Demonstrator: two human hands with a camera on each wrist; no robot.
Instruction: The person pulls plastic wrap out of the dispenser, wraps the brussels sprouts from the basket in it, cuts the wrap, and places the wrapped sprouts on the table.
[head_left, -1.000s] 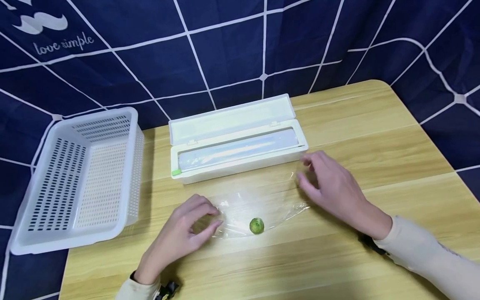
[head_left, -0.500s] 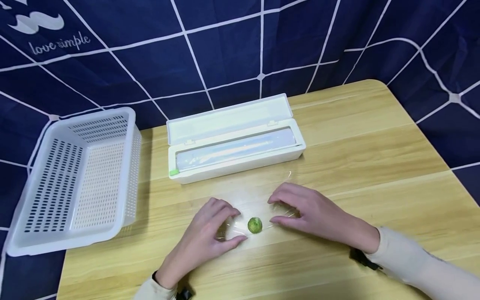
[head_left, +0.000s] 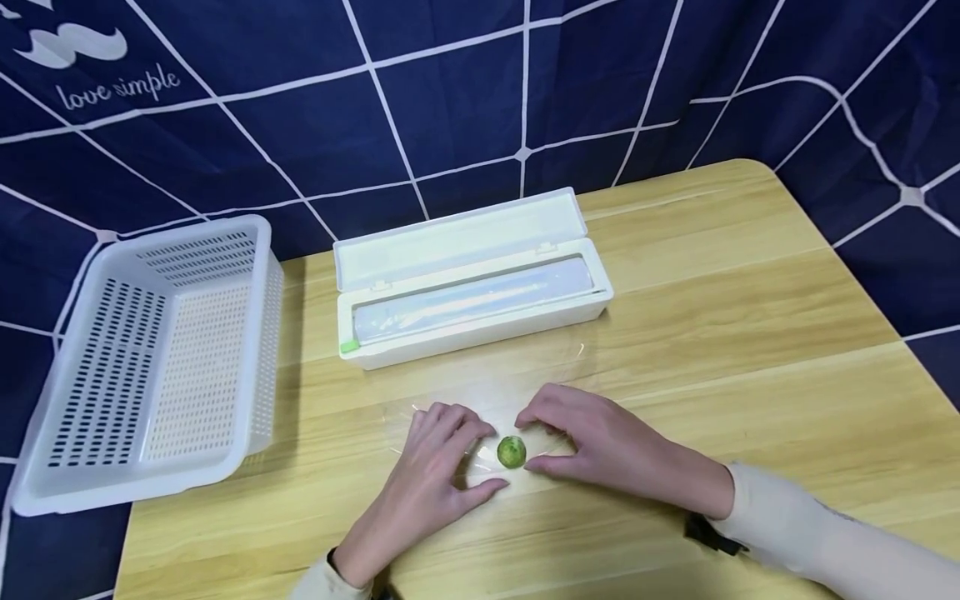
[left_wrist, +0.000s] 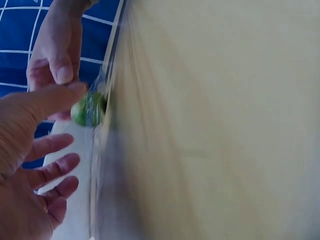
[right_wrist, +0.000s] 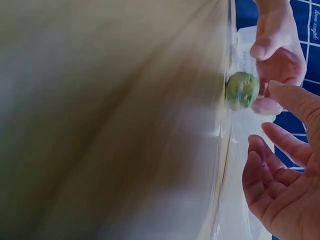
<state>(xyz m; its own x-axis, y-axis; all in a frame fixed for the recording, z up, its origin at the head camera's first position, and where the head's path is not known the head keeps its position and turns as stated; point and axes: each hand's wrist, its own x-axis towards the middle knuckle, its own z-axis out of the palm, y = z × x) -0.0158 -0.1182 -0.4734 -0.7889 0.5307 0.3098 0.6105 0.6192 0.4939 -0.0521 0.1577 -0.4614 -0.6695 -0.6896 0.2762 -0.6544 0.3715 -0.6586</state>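
Observation:
A small round green fruit [head_left: 512, 452], mottled like a lime, sits on the wooden table [head_left: 750, 350] between the two hands. Thin clear plastic film [head_left: 486, 454] is spread around it, and in the left wrist view [left_wrist: 95, 112] some film glints across the fruit. The left hand [head_left: 431, 479] curves loosely on its left side, thumb and fingers spread apart. On the other side the right hand [head_left: 607, 442] has its thumb and fingertips right beside the fruit, likewise parted. Neither hand has closed round the fruit.
Behind the hands stands a long white box [head_left: 487, 335] with its lid raised, holding a roll of film [head_left: 480, 296]. A green slider [head_left: 349, 345] is at its left end. A white plastic basket [head_left: 262, 258] is at left. Blue grid cloth [head_left: 450, 100] hangs behind.
Both hands have moved inward over the film toward the fruit, the right hand travelling farther from beside the box. The fruit and box have stayed in place.

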